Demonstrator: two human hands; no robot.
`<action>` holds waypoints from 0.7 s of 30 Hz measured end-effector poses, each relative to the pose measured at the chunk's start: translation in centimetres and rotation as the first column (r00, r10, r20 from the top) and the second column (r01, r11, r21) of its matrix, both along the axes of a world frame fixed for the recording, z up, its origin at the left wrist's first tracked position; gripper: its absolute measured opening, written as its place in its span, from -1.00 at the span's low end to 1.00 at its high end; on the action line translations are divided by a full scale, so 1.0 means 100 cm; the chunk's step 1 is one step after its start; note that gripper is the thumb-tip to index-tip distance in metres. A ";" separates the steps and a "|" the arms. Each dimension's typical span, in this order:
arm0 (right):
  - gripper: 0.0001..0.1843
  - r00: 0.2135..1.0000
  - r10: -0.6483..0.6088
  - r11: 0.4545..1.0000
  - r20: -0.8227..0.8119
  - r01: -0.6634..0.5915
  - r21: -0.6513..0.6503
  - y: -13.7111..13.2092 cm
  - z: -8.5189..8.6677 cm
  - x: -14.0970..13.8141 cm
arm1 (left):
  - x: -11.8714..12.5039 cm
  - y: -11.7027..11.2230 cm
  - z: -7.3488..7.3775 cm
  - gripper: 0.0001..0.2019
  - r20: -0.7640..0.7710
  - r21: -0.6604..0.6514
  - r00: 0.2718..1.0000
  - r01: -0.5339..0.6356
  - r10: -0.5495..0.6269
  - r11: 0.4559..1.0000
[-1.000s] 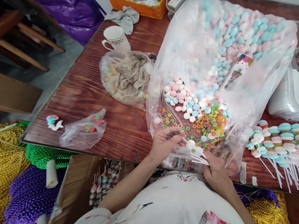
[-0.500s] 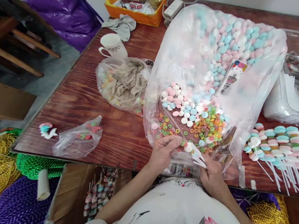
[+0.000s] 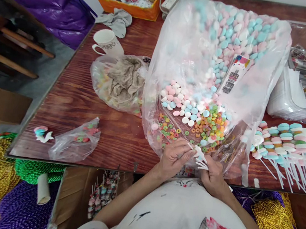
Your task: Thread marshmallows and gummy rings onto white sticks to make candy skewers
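My left hand (image 3: 174, 158) is closed in a pinch at the near edge of the large clear plastic bag, with the tip of a thin white stick showing by its fingers. My right hand (image 3: 213, 174) grips several short white sticks (image 3: 201, 158), which fan out towards the left hand. Just beyond both hands lie small coloured rings (image 3: 212, 124), green, orange and yellow. Behind these are round pastel candy-like pieces (image 3: 190, 113) in pink, white and blue. The big plastic bag (image 3: 179, 44) holds many more such pieces, with a printed label card (image 3: 234, 75) on it.
Threaded pastel sticks (image 3: 289, 143) lie in a pile at right, beside a clear plastic tub (image 3: 291, 110) of packets. To the left are a white mug (image 3: 109, 43), a bag with a cloth (image 3: 125, 78) and a small plastic bag (image 3: 76, 142). An orange tray (image 3: 126, 8) stands behind.
The view has shifted slightly. The white sticks have turned between my hands, and a thin stick tip now shows at my left fingers, where coloured pieces showed before.
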State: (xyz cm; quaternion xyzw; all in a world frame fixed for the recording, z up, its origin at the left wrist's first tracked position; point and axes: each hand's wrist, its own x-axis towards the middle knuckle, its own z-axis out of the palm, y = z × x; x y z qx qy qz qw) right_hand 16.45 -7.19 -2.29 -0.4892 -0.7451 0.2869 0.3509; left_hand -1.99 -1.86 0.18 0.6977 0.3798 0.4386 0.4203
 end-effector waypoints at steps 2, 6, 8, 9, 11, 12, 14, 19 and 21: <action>-0.70 0.999 -0.028 1.000 -0.019 0.029 0.010 -0.001 -0.002 -0.001 | 0.004 -0.002 0.000 -0.83 0.001 0.023 1.000 0.022 -0.022 0.999; -0.74 0.995 -0.056 0.998 -0.078 0.057 0.015 -0.001 -0.004 0.000 | 0.009 -0.007 -0.003 -0.81 0.010 -0.096 1.000 0.007 -0.006 0.995; -0.78 0.991 -0.090 0.996 -0.103 0.089 -0.007 -0.001 -0.004 0.003 | 0.006 -0.003 -0.004 -0.80 0.020 -0.176 1.000 0.015 -0.011 0.984; -0.82 0.986 -0.123 0.992 -0.115 0.122 -0.020 0.000 -0.004 0.006 | 0.003 0.001 -0.003 -0.79 0.026 -0.198 1.000 0.007 -0.002 0.980; -0.87 0.967 -0.213 0.977 -0.142 0.207 -0.055 0.002 -0.006 0.012 | -0.003 0.017 -0.002 -0.78 0.001 -0.175 0.998 -0.063 0.064 0.983; -0.86 0.953 -0.259 0.965 -0.154 0.250 -0.076 0.003 -0.007 0.015 | -0.006 0.027 0.000 -0.76 -0.044 -0.121 0.992 -0.119 0.114 0.985; -0.82 0.934 -0.316 0.947 -0.167 0.300 -0.113 0.005 -0.010 0.020 | -0.007 0.050 0.002 -0.75 -0.231 0.052 0.955 -0.182 0.189 0.982; -0.85 0.954 -0.274 0.961 -0.122 0.267 -0.075 0.006 -0.013 0.020 | 0.007 0.088 -0.001 -0.86 -0.794 0.182 0.594 0.026 0.131 0.983; -0.85 0.962 -0.254 0.967 -0.101 0.250 -0.048 0.006 -0.014 0.019 | 0.007 0.091 -0.005 -0.80 -0.801 0.172 0.585 0.028 0.124 0.985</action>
